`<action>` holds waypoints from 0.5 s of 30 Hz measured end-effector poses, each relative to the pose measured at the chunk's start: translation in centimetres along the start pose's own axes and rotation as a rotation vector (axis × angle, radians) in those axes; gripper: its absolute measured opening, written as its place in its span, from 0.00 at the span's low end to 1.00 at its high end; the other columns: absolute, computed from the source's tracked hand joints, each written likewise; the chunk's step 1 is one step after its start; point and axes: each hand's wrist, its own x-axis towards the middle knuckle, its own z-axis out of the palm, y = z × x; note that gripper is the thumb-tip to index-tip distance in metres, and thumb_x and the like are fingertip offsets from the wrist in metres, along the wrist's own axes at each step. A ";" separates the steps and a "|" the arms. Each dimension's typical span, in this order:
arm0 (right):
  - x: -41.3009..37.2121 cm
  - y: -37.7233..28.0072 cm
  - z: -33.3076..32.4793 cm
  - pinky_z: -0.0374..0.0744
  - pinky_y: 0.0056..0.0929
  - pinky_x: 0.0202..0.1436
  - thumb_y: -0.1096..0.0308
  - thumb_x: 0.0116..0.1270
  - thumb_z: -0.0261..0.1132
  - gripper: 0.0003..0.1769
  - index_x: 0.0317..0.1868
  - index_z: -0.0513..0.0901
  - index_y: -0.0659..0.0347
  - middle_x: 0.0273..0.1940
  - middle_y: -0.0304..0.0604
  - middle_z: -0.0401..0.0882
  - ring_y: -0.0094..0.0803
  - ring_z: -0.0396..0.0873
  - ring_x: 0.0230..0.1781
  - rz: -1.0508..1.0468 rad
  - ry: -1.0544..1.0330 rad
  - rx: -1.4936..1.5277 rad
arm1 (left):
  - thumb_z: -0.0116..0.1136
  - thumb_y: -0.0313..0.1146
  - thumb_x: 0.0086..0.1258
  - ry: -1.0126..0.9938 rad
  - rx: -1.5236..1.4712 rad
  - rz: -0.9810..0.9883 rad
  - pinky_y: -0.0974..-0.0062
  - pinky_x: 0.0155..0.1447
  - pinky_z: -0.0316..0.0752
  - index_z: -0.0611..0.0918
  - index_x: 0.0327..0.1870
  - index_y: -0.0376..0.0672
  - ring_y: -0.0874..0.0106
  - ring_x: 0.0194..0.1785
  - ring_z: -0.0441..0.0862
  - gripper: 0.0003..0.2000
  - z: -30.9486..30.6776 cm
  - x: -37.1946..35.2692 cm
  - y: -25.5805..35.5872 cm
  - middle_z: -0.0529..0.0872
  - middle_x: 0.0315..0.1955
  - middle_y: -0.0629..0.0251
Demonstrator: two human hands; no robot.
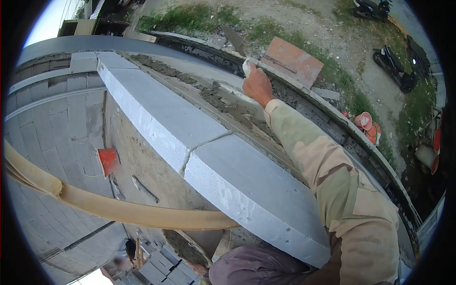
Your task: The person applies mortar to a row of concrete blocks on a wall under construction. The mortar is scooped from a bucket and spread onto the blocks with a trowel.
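Observation:
My right hand (258, 85), at the end of a camouflage sleeve, is closed on a small white object (246, 68) over the concrete ledge beyond the wall. What the object is cannot be made out. Pale blocks (251, 185) run diagonally in a row, with a mortar joint between two of them. Wet mortar (209, 92) lies along their far side, beside a thin taut line. At the bottom, what looks like my left hand (198, 269) shows partly beside the rim of a mortar-smeared bucket (187, 247); its fingers are unclear.
A curved tan strip (142, 211) crosses the lower left. Below the wall are a red bucket (109, 161) and stacked blocks (161, 266), with another person (118, 262) nearby. Outside lie a reddish board (293, 61), buckets (364, 120) and parked scooters (394, 66).

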 end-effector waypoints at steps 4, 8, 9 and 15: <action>4.1 5.6 1.3 0.82 0.54 0.51 0.70 0.59 0.65 0.17 0.46 0.84 0.74 0.45 0.68 0.86 0.63 0.85 0.48 0.038 -0.199 -0.111 | 0.38 0.74 0.73 -0.016 -0.048 -0.018 0.57 0.54 0.80 0.82 0.56 0.25 0.49 0.48 0.83 0.48 1.8 0.3 -0.1 0.86 0.47 0.42; 3.2 7.9 5.4 0.83 0.50 0.51 0.68 0.61 0.63 0.17 0.45 0.86 0.72 0.47 0.65 0.87 0.59 0.86 0.49 0.021 -0.427 -0.169 | 0.39 0.73 0.74 -0.023 -0.058 -0.010 0.58 0.54 0.80 0.82 0.56 0.25 0.50 0.48 0.83 0.47 2.8 1.1 0.0 0.86 0.47 0.42; 2.6 7.3 6.4 0.82 0.49 0.55 0.68 0.62 0.63 0.19 0.51 0.87 0.67 0.50 0.62 0.87 0.56 0.85 0.54 0.091 -0.519 -0.119 | 0.39 0.73 0.74 -0.024 -0.056 -0.003 0.58 0.54 0.80 0.82 0.56 0.25 0.50 0.48 0.83 0.47 3.0 1.4 0.2 0.86 0.47 0.42; 2.8 4.7 10.3 0.83 0.47 0.55 0.66 0.61 0.63 0.18 0.50 0.88 0.64 0.49 0.59 0.88 0.56 0.86 0.52 -0.066 -0.490 -0.230 | 0.40 0.72 0.74 -0.030 -0.055 0.021 0.58 0.54 0.80 0.82 0.56 0.26 0.51 0.48 0.83 0.46 3.1 3.4 1.4 0.87 0.47 0.43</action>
